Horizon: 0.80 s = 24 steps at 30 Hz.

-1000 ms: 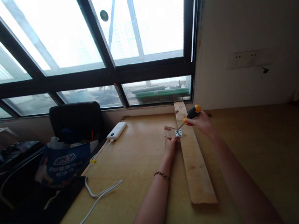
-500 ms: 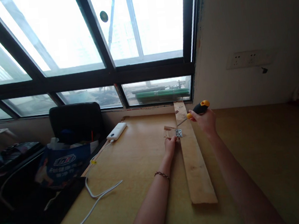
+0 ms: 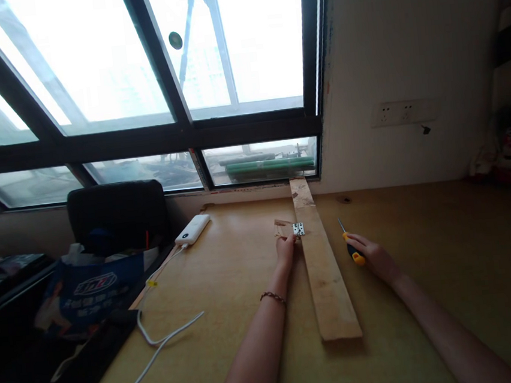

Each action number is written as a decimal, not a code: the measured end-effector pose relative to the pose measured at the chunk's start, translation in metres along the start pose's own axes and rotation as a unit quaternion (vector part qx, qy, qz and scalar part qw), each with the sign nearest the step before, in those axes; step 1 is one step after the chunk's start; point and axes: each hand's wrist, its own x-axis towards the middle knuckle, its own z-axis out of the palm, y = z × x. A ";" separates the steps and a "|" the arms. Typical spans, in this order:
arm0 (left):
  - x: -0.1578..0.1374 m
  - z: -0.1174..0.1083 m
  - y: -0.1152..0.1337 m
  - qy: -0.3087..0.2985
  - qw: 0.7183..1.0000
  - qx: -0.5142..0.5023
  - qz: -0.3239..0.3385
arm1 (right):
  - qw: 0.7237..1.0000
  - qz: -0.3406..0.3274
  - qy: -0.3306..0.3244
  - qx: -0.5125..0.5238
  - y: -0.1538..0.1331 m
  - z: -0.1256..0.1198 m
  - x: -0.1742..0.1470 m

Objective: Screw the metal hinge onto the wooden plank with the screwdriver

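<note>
On the desk right of the wooden plank, the right hand has lowered the screwdriver from the hinge — grip closed on its handle — while the left hand, fingers curled, still steadies the hinge at the plank's left edge, so driving has paused.

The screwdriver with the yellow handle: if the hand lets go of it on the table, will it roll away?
Maybe a little. The screwdriver lies flat on the table under the right hand, and its handle looks round, so a push could roll it. The tabletop looks level, so it would probably stop soon. It looks stiff, not floppy.
</note>
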 end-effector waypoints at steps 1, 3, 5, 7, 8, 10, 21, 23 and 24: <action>0.001 0.000 -0.001 -0.004 1.000 0.001 -0.001 | 1.000 0.000 -0.002 -0.001 0.003 0.003 -0.002; 0.003 0.000 -0.004 -0.009 1.000 -0.003 -0.004 | 1.000 -0.003 -0.009 -0.007 0.006 0.008 -0.003; 0.006 0.001 -0.008 -0.012 1.000 -0.015 -0.006 | 1.000 -0.008 -0.019 -0.019 0.008 0.011 -0.001; 0.009 0.001 -0.012 -0.016 0.999 -0.030 -0.004 | 0.999 -0.017 -0.028 -0.031 0.011 0.014 0.000; 0.010 0.002 -0.014 -0.018 0.999 -0.036 -0.003 | 0.999 -0.023 -0.031 -0.036 0.013 0.015 0.000; 0.012 0.002 -0.017 -0.021 0.999 -0.045 -0.001 | 0.998 -0.030 -0.030 -0.043 0.018 0.017 0.000; 0.018 0.002 -0.024 -0.030 0.997 -0.076 0.002 | 0.997 -0.024 0.056 -0.042 0.047 0.025 -0.007; 0.018 0.002 -0.024 -0.031 0.997 -0.077 0.002 | 0.993 -0.007 0.113 -0.035 0.042 0.023 -0.005; 0.018 0.002 -0.024 -0.030 0.997 -0.077 0.003 | 0.989 0.006 0.142 -0.028 0.036 0.021 -0.002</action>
